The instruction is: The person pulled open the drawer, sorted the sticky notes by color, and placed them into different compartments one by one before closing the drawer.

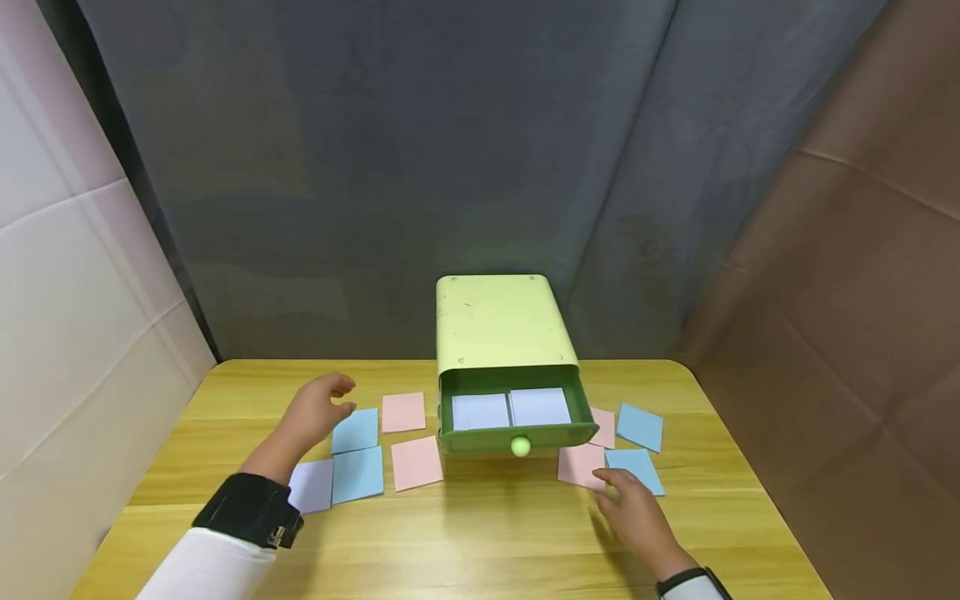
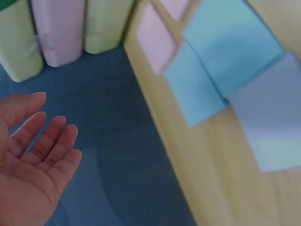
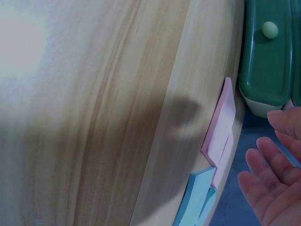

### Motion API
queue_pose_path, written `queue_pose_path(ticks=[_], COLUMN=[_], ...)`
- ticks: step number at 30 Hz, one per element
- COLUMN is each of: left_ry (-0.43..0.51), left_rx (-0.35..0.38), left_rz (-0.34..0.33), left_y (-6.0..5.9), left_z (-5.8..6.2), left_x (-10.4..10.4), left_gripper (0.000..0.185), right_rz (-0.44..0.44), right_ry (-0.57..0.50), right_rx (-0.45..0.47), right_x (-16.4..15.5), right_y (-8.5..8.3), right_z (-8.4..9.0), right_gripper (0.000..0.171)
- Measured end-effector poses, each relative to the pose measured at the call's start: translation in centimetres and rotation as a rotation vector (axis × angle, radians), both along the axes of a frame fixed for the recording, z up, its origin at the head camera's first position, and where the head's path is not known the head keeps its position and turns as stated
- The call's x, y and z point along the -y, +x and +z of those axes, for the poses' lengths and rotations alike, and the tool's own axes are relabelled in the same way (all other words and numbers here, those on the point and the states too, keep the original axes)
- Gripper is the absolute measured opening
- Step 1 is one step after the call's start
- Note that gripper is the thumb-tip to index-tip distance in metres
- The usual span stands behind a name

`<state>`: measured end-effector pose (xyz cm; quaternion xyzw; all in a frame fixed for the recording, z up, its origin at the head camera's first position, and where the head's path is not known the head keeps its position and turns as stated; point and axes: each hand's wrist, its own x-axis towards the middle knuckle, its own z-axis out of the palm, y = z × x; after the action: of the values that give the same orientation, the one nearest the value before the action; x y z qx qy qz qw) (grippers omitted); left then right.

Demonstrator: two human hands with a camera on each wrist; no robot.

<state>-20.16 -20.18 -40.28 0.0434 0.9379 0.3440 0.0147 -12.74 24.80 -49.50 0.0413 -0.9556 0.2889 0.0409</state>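
Note:
My left hand [image 1: 313,410] holds nothing; its fingers are loosely bent above the left group of note pads. Nearest it are a blue pad [image 1: 355,431], a second blue pad [image 1: 357,475] and a lavender pad [image 1: 310,486]. The right hand [image 1: 632,512] is also bare, its fingertips close to a pink pad [image 1: 581,465] and a blue pad [image 1: 637,470]; contact cannot be told. Between the hands, the green drawer [image 1: 480,442] of a small cabinet [image 1: 498,321] is pulled out. Inside, pale lavender pads [image 1: 480,412] lie on both sides of a divider.
Two pink pads, one far [image 1: 403,412] and one near [image 1: 417,463], lie left of the drawer. On its right are another pink pad [image 1: 603,427] and a blue pad [image 1: 640,427]. The drawer's round knob [image 1: 521,447] faces me. A dark curtain [image 1: 375,183] hangs behind the wooden table [image 1: 495,550].

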Motion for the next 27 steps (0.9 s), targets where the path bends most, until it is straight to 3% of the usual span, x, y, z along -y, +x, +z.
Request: queue_pose_path(ticks=[16,27], left_ry=[0.024,-0.031], left_rx=[0.063,0.193], left_rz=[0.012,0.029], left_y=[1.1,2.0], left_z=[-2.9,-5.5], left_x=[3.2,4.6], left_gripper=[0.044,0.058], right_rz=[-0.004,-0.004], right_ry=[-0.006,-0.012], right_rx=[0.019,0.004], right_x=[0.3,0.7], right_y=[0.0,-0.1], right_z=[0.1,-0.1], right_gripper=[0.034,0.034])
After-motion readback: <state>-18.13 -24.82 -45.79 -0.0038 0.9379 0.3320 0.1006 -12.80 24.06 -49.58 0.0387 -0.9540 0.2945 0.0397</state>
